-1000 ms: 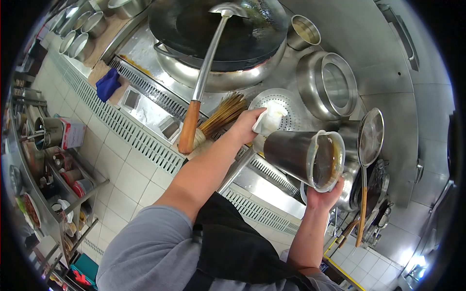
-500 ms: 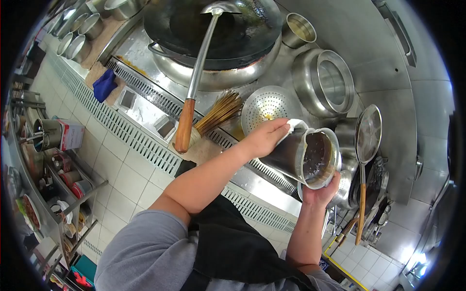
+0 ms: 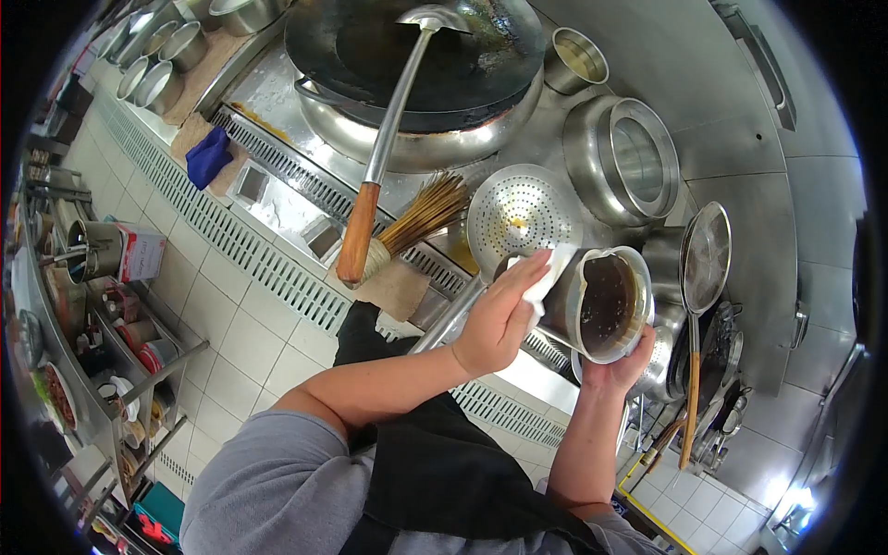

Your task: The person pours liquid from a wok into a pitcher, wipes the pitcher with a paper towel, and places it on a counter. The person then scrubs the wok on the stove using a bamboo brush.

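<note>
Five o'clock from the black metal wok (image 3: 338,46), the right hand (image 3: 622,367) gripped a tilted, clear plastic tub (image 3: 562,313); the left hand (image 3: 495,328) held white cloth (image 3: 549,280) against it. Further tipping risked spilling its dark liquid (image 3: 608,301)

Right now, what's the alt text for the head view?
Left hand holds a crumpled white cloth or paper against a tilted, translucent plastic container of dark liquid; right hand supports it near the rim. Beyond: large black metal wok, wooden-handled steel ladle, round perforated steel strainer.
</note>
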{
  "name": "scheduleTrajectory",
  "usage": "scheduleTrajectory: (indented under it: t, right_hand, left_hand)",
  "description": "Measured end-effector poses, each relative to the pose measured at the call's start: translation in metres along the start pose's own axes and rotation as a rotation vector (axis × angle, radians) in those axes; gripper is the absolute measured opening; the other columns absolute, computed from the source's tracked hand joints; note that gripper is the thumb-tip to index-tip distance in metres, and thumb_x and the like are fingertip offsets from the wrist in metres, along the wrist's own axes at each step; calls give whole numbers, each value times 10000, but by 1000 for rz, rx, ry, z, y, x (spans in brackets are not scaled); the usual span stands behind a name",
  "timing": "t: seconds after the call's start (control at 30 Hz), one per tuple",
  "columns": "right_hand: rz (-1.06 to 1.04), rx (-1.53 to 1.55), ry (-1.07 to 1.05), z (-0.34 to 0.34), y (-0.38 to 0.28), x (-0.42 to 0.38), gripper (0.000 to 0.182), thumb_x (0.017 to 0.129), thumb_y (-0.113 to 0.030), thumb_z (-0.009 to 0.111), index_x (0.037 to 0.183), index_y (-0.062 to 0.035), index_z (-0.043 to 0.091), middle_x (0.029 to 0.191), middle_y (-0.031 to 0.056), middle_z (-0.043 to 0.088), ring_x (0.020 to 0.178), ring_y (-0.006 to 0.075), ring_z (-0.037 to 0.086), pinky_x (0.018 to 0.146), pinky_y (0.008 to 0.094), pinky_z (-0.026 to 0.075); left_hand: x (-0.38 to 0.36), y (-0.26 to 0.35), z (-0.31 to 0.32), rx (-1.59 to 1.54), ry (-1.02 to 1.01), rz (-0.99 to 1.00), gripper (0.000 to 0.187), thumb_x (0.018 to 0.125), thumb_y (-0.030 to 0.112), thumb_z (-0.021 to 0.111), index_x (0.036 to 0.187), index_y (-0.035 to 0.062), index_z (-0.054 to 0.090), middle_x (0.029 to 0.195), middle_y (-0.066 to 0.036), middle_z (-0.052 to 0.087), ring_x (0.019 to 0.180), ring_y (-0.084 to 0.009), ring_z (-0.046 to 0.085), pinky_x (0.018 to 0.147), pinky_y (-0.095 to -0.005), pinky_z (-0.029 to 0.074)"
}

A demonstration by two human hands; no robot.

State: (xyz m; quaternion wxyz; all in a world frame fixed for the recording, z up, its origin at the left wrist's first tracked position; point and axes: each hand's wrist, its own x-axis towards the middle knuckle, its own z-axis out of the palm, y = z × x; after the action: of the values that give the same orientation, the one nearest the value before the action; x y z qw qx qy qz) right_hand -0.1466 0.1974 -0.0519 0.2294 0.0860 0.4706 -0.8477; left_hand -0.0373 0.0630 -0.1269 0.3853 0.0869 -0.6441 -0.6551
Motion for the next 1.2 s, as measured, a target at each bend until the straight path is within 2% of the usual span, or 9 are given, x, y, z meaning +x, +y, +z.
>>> scheduleTrajectory:
  t: [0.2,0.27,0.33,0.37,0.47,0.63,0.87,1.03,1.2]
  right_hand:
    - [-9,26,-17,-16,-5,7,419,871,-252,396,1155,3,568,1168,147,607,1093,288,569,966,445,448]
    - [-39,19,0,-26,-13,11,422,879,-260,386,1168,-13,567,1177,136,607,1096,287,569,968,452,447]
    - [-53,68,-89,-13,-19,7,405,879,-252,386,1157,-24,572,1166,117,615,1108,268,568,975,452,444]
    - [-147,-4,206,9,-18,3,349,873,-233,394,1068,-34,603,1043,92,653,906,211,631,787,375,529]
    - [-176,-36,187,16,-26,0,295,866,-213,401,971,-46,620,908,69,662,658,157,596,549,280,495]
    - [-218,-28,252,43,-23,-7,259,860,-194,403,903,-54,616,813,58,642,537,127,525,442,239,417]
    - [-172,-11,116,34,-24,-3,303,855,-175,401,1001,-19,616,986,111,660,789,191,635,739,355,537]
    - [-176,0,188,36,-23,0,279,857,-169,394,954,-29,615,907,88,649,577,130,538,412,226,412]
    - [-192,-24,209,38,-22,-1,270,862,-183,392,924,-40,612,872,72,643,570,128,535,395,217,392]
  left_hand:
    - [-49,-28,-21,130,-43,-157,357,952,110,386,1265,-19,499,1233,-212,553,1171,-347,512,1027,-394,359]
    - [-48,-31,-34,115,-55,-609,339,973,149,401,1224,-45,521,1088,-131,618,1002,-245,586,906,-325,432]
    - [-35,-42,-35,8,24,-687,328,974,166,418,1203,-40,533,1024,-97,623,939,-210,584,858,-307,439]
    - [-27,-51,-35,-95,104,-758,319,976,182,436,1182,-35,545,959,-63,628,875,-175,582,809,-290,446]
    - [-5,-97,-18,-614,267,-923,293,966,188,479,1169,-9,555,968,-51,621,891,-148,577,817,-268,446]
    - [33,-91,20,-1206,134,-998,335,985,249,421,1211,33,538,1105,-84,617,1019,-194,582,924,-328,439]
    - [40,-95,32,-1750,-122,-919,459,996,376,335,1266,50,514,1256,-106,576,1176,-246,532,1040,-398,379]
    - [34,-102,43,-1777,-154,-954,484,990,406,337,1272,54,512,1266,-109,572,1188,-249,522,1060,-403,352]
    - [35,-99,45,-1839,-180,-926,545,971,473,361,1283,49,504,1279,-107,566,1207,-253,506,1081,-401,321]
